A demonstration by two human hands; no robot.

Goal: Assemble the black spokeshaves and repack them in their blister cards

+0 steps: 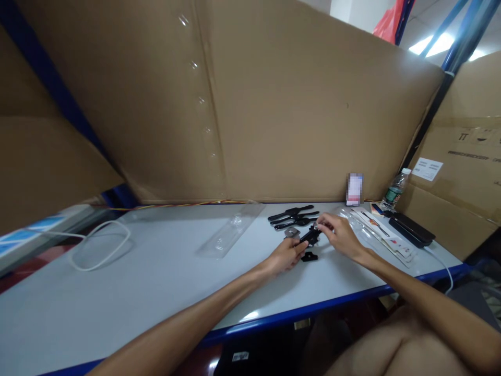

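My left hand (287, 254) and my right hand (340, 233) meet over the white table (164, 271), both pinching a small black watch part (310, 236) between their fingertips. A second small black piece (309, 256) lies on the table just below it. A small grey square piece (291, 232) sits beside my left fingers. Several black watch straps (293, 215) lie in a row just behind the hands.
A clear plastic tray (231, 232) lies left of the straps. White packaging cards (385, 235), a black case (410, 228) and a water bottle (395, 189) stand to the right. A white cable loop (102, 245) lies at the left. Cardboard walls (274, 104) enclose the back.
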